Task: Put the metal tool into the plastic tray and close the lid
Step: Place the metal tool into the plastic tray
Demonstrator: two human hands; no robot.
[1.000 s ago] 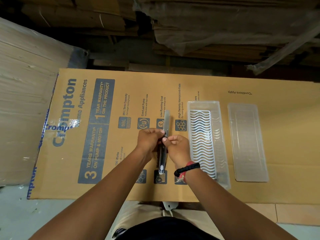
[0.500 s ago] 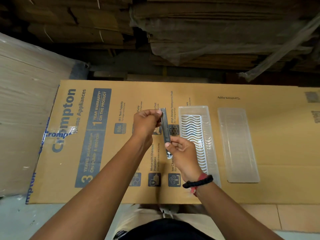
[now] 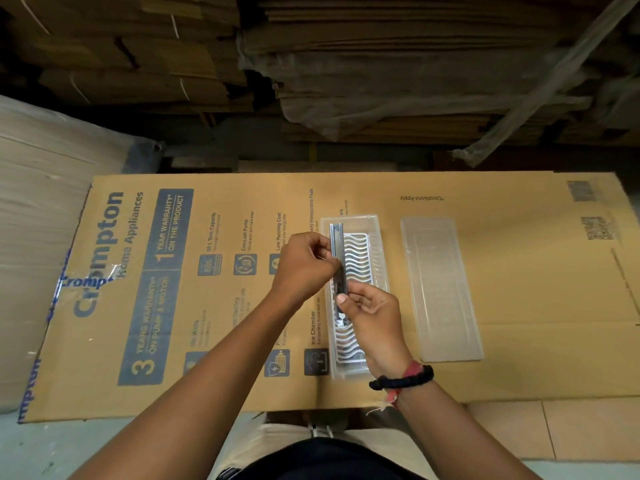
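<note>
A long, narrow metal tool (image 3: 337,251) is held lengthwise over the left side of the clear plastic tray (image 3: 376,230). My left hand (image 3: 304,268) pinches the tool's middle from the left. My right hand (image 3: 372,317) grips its near end and hides part of the tray. The tray has a white wavy grid inside and lies on a flattened cardboard box (image 3: 519,271). The translucent lid (image 3: 441,289) lies flat on the cardboard just right of the tray, apart from it.
Stacks of flattened cardboard (image 3: 381,64) rise behind the work surface. A wrapped pale stack (image 3: 41,237) stands at the left. The cardboard sheet's near edge (image 3: 207,410) is by my lap, with tiled floor at the lower right.
Both hands carried the metal tool to the right, from over the printed cardboard to above the left side of the tray. The lid has not moved.
</note>
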